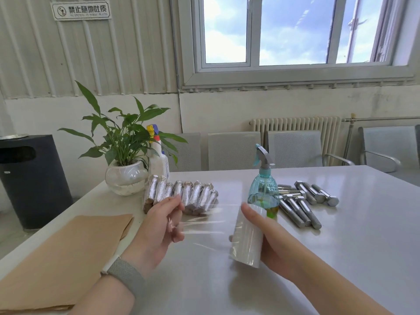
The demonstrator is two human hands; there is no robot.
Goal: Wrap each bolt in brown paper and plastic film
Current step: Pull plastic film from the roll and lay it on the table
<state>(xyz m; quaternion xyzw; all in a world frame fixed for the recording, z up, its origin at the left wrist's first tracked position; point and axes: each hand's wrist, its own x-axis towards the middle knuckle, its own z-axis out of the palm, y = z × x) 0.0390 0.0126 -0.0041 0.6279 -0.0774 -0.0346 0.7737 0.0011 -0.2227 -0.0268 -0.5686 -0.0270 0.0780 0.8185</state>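
Plastic film (204,223) stretched from roll gripped in right hand (268,242) to pinching left hand (163,223); wrapped bolts (181,195) stacked, bare bolts (304,203) remaining.

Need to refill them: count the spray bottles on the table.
2. A teal spray bottle stands mid-table behind the film roll; a white spray bottle stands beside the potted plant. None hidden, as far as visible.
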